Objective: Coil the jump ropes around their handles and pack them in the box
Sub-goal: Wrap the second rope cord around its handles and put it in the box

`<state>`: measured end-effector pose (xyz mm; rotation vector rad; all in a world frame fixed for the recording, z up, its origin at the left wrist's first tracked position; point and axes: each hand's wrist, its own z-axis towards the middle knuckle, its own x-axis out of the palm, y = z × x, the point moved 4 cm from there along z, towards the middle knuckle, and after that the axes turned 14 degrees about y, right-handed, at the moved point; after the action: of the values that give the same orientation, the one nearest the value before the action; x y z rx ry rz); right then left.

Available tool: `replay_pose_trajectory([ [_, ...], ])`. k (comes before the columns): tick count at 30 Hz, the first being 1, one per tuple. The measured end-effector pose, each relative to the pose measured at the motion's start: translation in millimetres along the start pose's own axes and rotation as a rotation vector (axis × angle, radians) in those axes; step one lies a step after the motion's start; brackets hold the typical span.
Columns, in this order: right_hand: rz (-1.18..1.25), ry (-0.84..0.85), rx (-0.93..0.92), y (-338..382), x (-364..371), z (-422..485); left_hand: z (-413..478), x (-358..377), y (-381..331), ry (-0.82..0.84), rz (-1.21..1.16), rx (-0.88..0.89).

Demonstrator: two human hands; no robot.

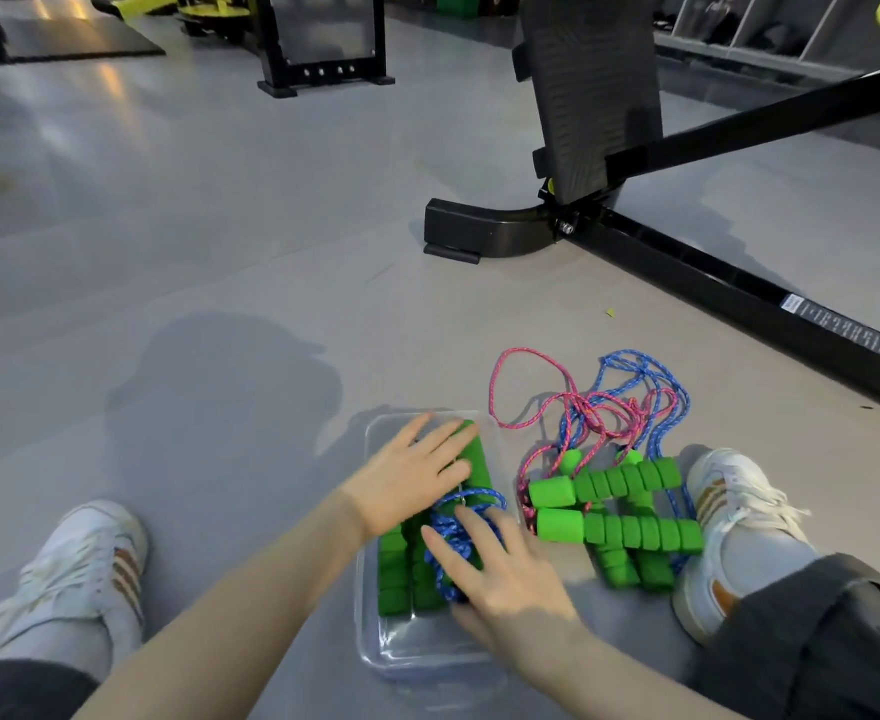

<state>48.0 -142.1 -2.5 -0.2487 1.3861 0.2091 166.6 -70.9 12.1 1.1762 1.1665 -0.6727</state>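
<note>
The right hand [505,579] lies flat with its fingers straight, pressing down on a coil of blue braided rope [448,537]. It curls round nothing. The left hand [411,480], at 11 o'clock from it, is just as flat and open, with its palm on the far end of the green ribbed foam handles [401,563] that the blue rope is wound around. This bundle sits inside the clear rectangular plastic box [417,646] on the grey floor [193,304], between the person's feet. Its long axis runs roughly from 1 to 7 o'clock, in line with the box's long side. By the look of it, this rope is packed and is only being pushed flat.

What matters next is the loose heap of jump ropes [619,532], which touches the outside of the box's right wall, at about 2 o'clock from the right hand. That hand is clearly the nearer one. The left would have to cross over the box.

Two of the heap's green foam handles lie across from 9 to 3 o'clock, on top of two more running nearer 12 to 6. Their pink cord [526,366] and blue cord [651,376] trail away tangled toward 12 o'clock. The white trainer [729,511] sits against the heap's right side.
</note>
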Motion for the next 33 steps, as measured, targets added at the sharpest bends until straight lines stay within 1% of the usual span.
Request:
replay_pose_trajectory([
  [2,0.015,0.0,0.015,-1.6,-4.2,2.1,-0.8,5.8,5.2,0.142,-0.198,-0.203],
  [3,0.024,-0.002,0.035,-3.4,-6.7,2.9,-4.1,7.5,6.3,0.14,-0.285,-0.282],
  [5,0.027,-0.009,0.067,-6.7,-8.0,2.2,-10.1,11.4,-0.7,0.163,-0.432,-0.333],
  [6,0.023,-0.005,0.069,-8.3,-5.8,0.9,-11.5,16.4,-7.1,0.191,-0.487,-0.329],
  [8,0.007,0.012,0.064,-10.7,0.5,-1.2,-14.6,21.3,-17.4,0.331,-0.533,-0.344],
  [10,-0.002,0.029,0.074,-11.3,5.9,-0.9,-15.6,22.6,-22.4,0.417,-0.511,-0.381],
  [13,-0.02,0.064,0.102,-9.5,9.4,1.7,-15.6,20.0,-22.8,0.466,-0.513,-0.421],
  [16,-0.018,0.108,0.122,-9.1,11.8,5.1,-16.9,20.1,-23.9,0.506,-0.498,-0.398],
  [19,0.009,0.161,0.121,-8.1,14.7,7.9,-17.7,23.6,-25.0,0.511,-0.443,-0.363],
  [24,0.051,0.346,0.147,-12.3,20.4,9.7,-15.5,24.5,-33.1,0.525,-0.34,-0.265],
  [27,0.013,0.337,0.162,-18.2,22.3,3.6,-18.4,24.7,-29.2,0.524,-0.416,-0.2],
  [29,-0.002,0.354,0.185,-20.4,22.4,-1.0,-20.8,24.1,-27.7,0.566,-0.455,-0.135],
  [33,-0.004,0.368,0.164,-21.4,18.8,-5.6,-18.5,23.9,-25.8,0.645,-0.554,-0.129],
])
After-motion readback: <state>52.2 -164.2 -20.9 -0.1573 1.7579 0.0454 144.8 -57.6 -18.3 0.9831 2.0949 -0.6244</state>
